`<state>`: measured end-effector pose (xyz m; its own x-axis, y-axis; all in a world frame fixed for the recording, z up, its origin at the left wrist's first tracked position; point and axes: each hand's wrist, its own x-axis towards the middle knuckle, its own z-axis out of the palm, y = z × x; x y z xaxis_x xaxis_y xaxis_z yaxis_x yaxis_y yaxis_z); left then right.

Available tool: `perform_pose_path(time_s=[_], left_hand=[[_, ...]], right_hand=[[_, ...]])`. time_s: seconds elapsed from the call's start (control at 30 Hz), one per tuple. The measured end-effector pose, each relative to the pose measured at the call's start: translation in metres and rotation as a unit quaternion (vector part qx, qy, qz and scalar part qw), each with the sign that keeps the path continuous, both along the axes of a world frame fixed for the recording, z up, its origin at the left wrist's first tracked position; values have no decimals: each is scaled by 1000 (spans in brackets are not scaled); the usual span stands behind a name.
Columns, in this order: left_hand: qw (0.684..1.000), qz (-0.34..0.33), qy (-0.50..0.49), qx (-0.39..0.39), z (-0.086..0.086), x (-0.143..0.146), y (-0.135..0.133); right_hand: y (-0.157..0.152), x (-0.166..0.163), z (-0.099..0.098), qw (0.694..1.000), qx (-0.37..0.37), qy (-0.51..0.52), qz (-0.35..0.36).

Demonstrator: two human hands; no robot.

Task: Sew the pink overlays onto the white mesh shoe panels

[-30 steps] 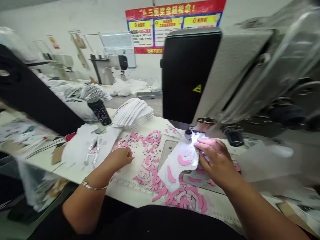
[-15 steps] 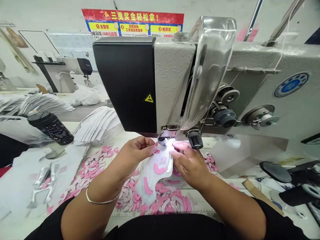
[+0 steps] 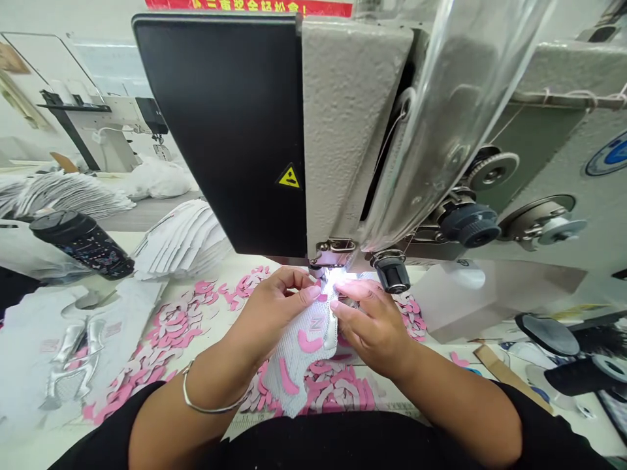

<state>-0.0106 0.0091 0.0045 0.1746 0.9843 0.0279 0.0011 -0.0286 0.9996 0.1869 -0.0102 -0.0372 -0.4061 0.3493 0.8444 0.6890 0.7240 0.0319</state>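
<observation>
A white mesh shoe upper (image 3: 289, 349) with pink patches and an "N" mark lies under the needle area of a sewing machine (image 3: 353, 117). At its left edge, my left hand (image 3: 274, 310) is closed, thumb and forefinger pinching a small pink foam piece (image 3: 323, 297) close to the presser foot. From the right, my right hand (image 3: 375, 320) grips the upper's edge, its bent fingers near the lit needle; the lower fingers are partly hidden. Bright light washes out the needle point. Loose pink and white pieces (image 3: 337, 388) lie beneath and around the upper.
To the left stand a black tumbler (image 3: 83, 241) and a fanned stack of white pieces (image 3: 181, 238). Another upper with silver trim (image 3: 76, 359) lies at the far left. A black thread spool (image 3: 585, 378) and a cardboard strip (image 3: 509, 378) are at the right.
The view has come closer to the machine and tilted down. Both hands stay beside the needle; the left has come slightly nearer it, and the upper has shifted and turned a little.
</observation>
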Motion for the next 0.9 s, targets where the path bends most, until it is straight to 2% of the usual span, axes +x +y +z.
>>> perform_pose_path(time_s=[0.27, 0.6, 0.73, 0.9], left_hand=[[999, 20, 34, 12, -7, 3, 1], [999, 46, 1, 15, -17, 9, 1], [999, 33, 3, 28, -15, 7, 0], [997, 27, 68, 35, -10, 1, -1]], right_hand=[[0, 0, -2, 1000, -1, 1, 3], [1, 1, -6, 1000, -13, -6, 0], [0, 1, -7, 1000, -23, -17, -13], [0, 0, -6, 999, -22, -21, -13]])
